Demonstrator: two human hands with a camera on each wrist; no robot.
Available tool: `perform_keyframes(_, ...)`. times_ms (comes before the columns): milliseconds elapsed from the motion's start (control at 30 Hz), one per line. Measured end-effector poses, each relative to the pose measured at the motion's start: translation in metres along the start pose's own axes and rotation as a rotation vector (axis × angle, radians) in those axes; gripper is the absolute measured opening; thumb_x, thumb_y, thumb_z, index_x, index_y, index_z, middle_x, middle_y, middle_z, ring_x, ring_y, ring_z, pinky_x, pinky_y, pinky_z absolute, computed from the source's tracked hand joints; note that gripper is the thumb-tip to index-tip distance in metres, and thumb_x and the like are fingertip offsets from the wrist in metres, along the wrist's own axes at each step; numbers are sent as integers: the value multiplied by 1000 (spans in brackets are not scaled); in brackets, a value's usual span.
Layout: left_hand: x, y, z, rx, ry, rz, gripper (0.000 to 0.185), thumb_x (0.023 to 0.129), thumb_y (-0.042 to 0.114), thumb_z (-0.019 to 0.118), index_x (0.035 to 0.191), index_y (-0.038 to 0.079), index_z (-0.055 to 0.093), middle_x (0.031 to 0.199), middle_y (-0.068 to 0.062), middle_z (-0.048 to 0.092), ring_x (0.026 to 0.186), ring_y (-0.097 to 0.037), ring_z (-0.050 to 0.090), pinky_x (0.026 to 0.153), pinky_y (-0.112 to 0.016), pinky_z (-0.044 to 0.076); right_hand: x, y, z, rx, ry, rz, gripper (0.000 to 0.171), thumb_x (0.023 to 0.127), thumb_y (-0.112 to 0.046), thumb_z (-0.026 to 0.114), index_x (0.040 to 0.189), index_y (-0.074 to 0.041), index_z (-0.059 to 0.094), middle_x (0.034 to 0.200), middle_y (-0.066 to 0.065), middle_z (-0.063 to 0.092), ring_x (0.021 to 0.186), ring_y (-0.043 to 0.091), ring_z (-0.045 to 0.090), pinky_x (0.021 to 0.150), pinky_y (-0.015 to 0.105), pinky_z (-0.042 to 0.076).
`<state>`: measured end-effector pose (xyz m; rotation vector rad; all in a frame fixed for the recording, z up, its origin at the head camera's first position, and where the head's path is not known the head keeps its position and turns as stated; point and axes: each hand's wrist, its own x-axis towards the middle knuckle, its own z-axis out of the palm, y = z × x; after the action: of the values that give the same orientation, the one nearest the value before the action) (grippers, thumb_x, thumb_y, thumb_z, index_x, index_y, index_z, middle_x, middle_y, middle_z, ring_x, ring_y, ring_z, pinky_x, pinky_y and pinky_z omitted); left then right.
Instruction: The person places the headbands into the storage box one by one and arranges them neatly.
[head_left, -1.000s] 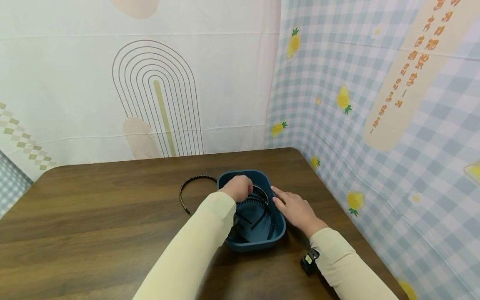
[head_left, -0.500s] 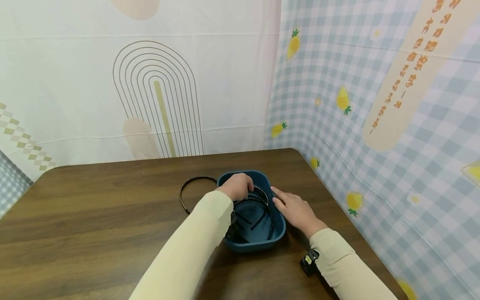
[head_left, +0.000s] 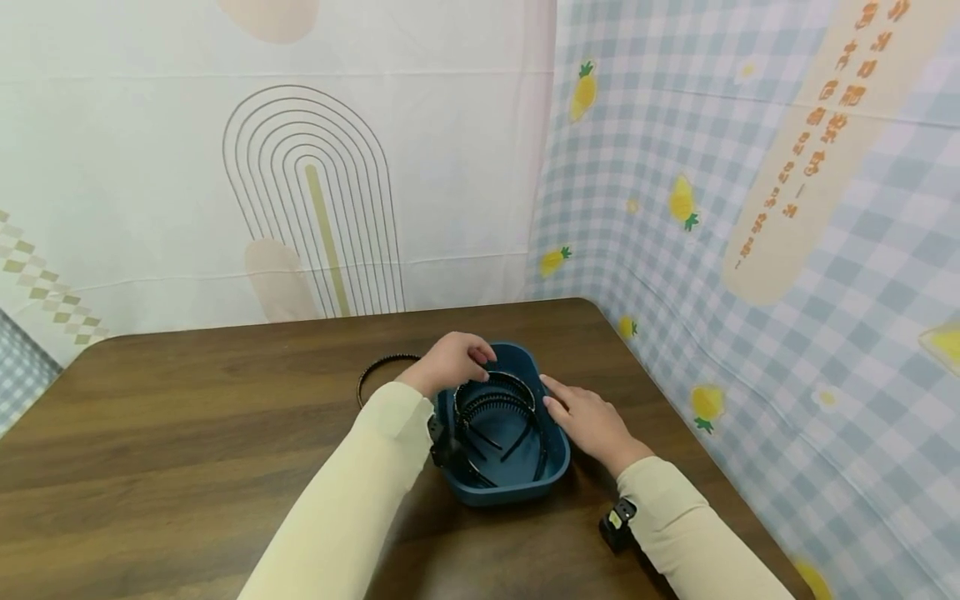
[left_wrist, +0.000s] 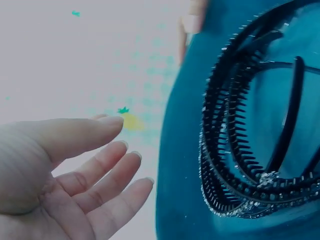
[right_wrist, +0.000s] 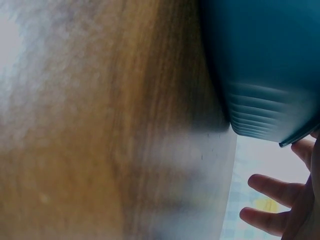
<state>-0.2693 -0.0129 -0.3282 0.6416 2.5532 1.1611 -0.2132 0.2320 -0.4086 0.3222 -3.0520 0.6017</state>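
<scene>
A dark blue plastic basin (head_left: 504, 493) stands on the brown wooden table (head_left: 187, 433), with several black toothed headbands (head_left: 495, 398) inside it. My left hand (head_left: 450, 362) hovers over the basin's back left rim, fingers relaxed and holding nothing. In the left wrist view that hand (left_wrist: 75, 175) is spread open beside the basin wall (left_wrist: 180, 150), and the headbands (left_wrist: 225, 145) lie to its right. My right hand (head_left: 579, 414) rests with straight fingers against the basin's right side. Its fingers (right_wrist: 272, 189) show just below the basin (right_wrist: 260, 65) in the right wrist view.
One more thin black headband (head_left: 367, 372) lies flat on the table just left of the basin, partly hidden by my left hand. Patterned cloth backdrops close off the far and right edges of the table. A small black device (head_left: 618, 522) sits at my right wrist.
My left hand has come up out of the basin and shifted back and left, letting go of the headbands. The right hand has stayed on the basin's side.
</scene>
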Motion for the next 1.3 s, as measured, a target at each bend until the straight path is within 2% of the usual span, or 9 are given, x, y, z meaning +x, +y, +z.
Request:
perform_keyframes(167, -2, -12, -7, -152, 28, -39, 28, 90, 2, 65, 118, 4, 65, 122, -17, 60, 101, -26, 62, 84, -36, 54, 1, -1, 1, -3, 8, -10, 51, 104, -42, 36, 151, -24, 34, 142, 14, 50, 128, 37, 47, 101, 60, 37)
perform_keyframes(300, -4, -22, -9, -229, 31, -58, 31, 90, 1, 65, 120, 3, 63, 124, -19, 57, 103, -26, 61, 87, -38, 54, 1, -1, 2, -6, 6, -12, 51, 104, -42, 36, 151, -24, 34, 142, 14, 50, 128, 37, 47, 101, 60, 37)
perform_keyframes(633, -15, -42, -25, -306, 67, -36, 39, 92, 5, 63, 129, 0, 56, 133, -23, 53, 110, -29, 59, 89, -38, 53, 1, 0, 3, 5, 0, 5, 51, 104, -43, 36, 152, -25, 33, 143, 13, 49, 130, 37, 46, 102, 61, 35)
perform_keyframes(900, -22, -61, -37, -392, 116, -25, 39, 92, 6, 64, 130, 0, 55, 133, -23, 53, 114, -33, 58, 96, -47, 48, 1, 1, 4, 5, 3, 1, 51, 104, -44, 35, 152, -25, 34, 142, 14, 50, 129, 38, 46, 102, 61, 36)
perform_keyframes(1300, -27, -76, -52, -395, 195, -24, 44, 93, 6, 63, 135, 0, 51, 133, -22, 53, 115, -34, 58, 97, -50, 47, 1, 1, 2, 7, 8, 1, 52, 104, -46, 33, 152, -25, 33, 143, 14, 50, 129, 38, 46, 102, 60, 36)
